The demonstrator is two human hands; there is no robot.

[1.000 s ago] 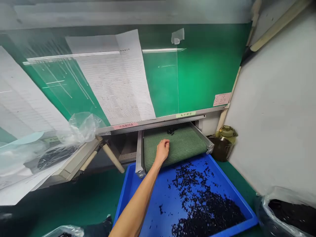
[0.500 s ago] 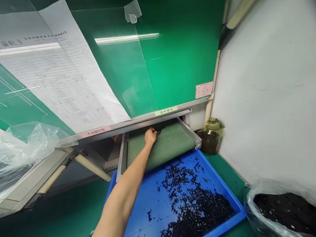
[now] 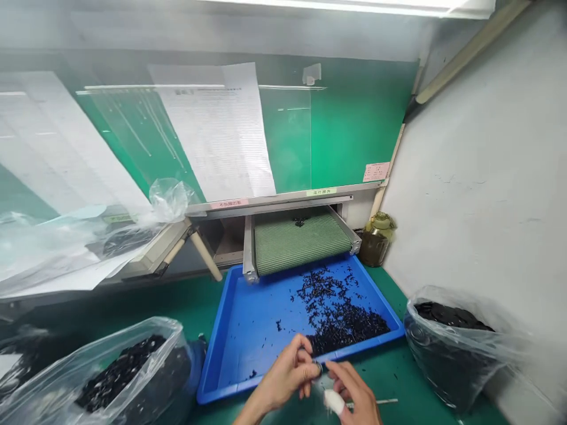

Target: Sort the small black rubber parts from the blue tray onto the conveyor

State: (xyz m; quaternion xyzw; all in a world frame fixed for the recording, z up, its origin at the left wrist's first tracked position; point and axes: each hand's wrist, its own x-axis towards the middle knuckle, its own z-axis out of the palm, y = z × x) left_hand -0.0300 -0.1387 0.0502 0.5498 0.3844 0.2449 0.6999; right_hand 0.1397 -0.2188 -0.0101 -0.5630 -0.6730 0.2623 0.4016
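Note:
My left hand is at the near edge of a blue tray, its fingers pinched on a small dark part. My right hand is close beside it, a white wrap on one fingertip, fingers curled toward the same part and holding a thin stick that points right. A heap of small black parts lies in the tray's right half. Behind the tray a green ribbed conveyor belt carries a small clump of black parts at its far end.
Clear plastic bags of black parts stand at the left and the right. A brownish jar sits by the belt's right end. A clear screen with paper sheets rises behind. A white wall closes the right side.
My left hand has pulled back from the far end of the belt to the tray's near edge. My right hand has come into view beside it. The view has pulled back.

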